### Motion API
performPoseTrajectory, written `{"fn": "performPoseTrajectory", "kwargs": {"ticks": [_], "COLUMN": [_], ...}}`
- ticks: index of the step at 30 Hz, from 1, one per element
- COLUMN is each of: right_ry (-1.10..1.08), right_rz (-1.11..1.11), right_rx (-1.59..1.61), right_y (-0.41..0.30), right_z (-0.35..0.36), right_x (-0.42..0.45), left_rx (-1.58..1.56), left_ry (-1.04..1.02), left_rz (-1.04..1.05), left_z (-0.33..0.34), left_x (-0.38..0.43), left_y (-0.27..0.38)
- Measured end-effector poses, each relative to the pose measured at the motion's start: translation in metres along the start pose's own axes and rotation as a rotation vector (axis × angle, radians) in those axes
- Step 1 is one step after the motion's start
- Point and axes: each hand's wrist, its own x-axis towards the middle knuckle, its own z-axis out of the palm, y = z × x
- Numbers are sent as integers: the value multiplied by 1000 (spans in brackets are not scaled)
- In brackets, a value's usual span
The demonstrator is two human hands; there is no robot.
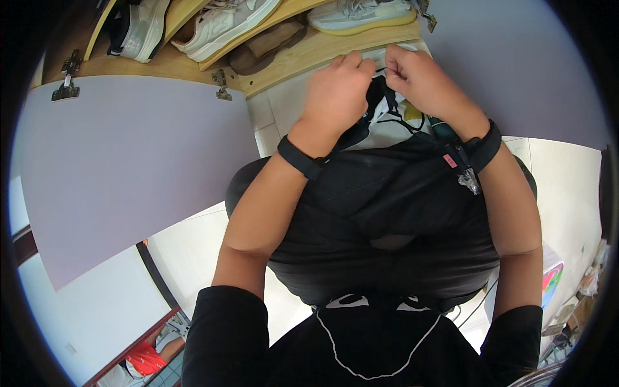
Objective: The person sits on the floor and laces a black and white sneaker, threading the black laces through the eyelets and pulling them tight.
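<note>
My left hand (341, 92) and my right hand (416, 77) are close together at the cabinet's lower edge, fingers curled. Between and below them lies a bundle of black and white material (382, 113) with thin black cords; what exactly the fingertips pinch is hidden. A dark green item (442, 129) shows beside my right wrist. Both wrists wear black bands, and a small dark object with a pink label (450, 161) and crumpled clear plastic hangs by the right one. Beyond the hands, a grey shoe with a yellow sole (362, 18) rests on a wooden shelf (338, 53).
White sneakers (225, 29), a brown shoe (266, 46) and another pale shoe (145, 31) fill wooden compartments. Open grey cabinet doors stand at left (145, 159) and right (512, 67). A person in red (145, 358) is at lower left. Various items (573, 314) lie at right.
</note>
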Motion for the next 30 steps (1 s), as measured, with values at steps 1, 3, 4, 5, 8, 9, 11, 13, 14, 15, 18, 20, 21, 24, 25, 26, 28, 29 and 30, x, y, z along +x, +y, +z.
{"fn": "performPoseTrajectory", "kwargs": {"ticks": [1,3,4,5,8,9,11,13,14,15,18,20,21,24,25,26,28,29,30], "right_ry": [-50,-115,-150,-183,-259,-253,-239,-110,-45,33,120,-17,34,151,165,180,188,178,168], "right_rz": [51,66,73,80,133,136,143,156,163,85,-30,50,65,97,105,113,116,111,103], "right_rx": [64,87,94,101,141,147,157,190,205,98,-145,-202,-236,-376,-414,-451,-518,-544,-568], "right_y": [3,11,15,18,25,27,30,24,21,16,-3,-16,-17,-19,-23,-25,-23,-19,-20], "right_z": [-2,-3,-4,-4,-4,-4,-3,1,3,3,4,5,9,24,27,31,36,40,41], "right_x": [0,1,0,0,1,1,0,0,-1,-1,-7,-9,-13,-18,-16,-15,-15,-13,-12], "left_rx": [7,17,18,19,6,-1,-14,-55,-91,-123,-134,-159,-179,-209,-217,-224,-238,-244,-246], "left_ry": [-16,-51,-63,-75,-79,-72,-70,-59,-49,-38,3,-5,-12,12,22,32,39,34,29], "left_rz": [7,23,26,29,54,65,62,17,-25,-68,-190,-269,-305,-317,-326,-334,-357,-372,-391], "left_z": [2,5,6,6,9,11,12,13,13,12,10,5,5,6,6,6,6,7,8], "left_x": [0,-1,-1,-2,-3,-3,-2,-3,-4,-4,-3,-1,-1,1,0,-1,0,1,0], "left_y": [0,3,4,6,10,11,11,8,8,6,2,2,4,7,7,8,9,10,10]}}
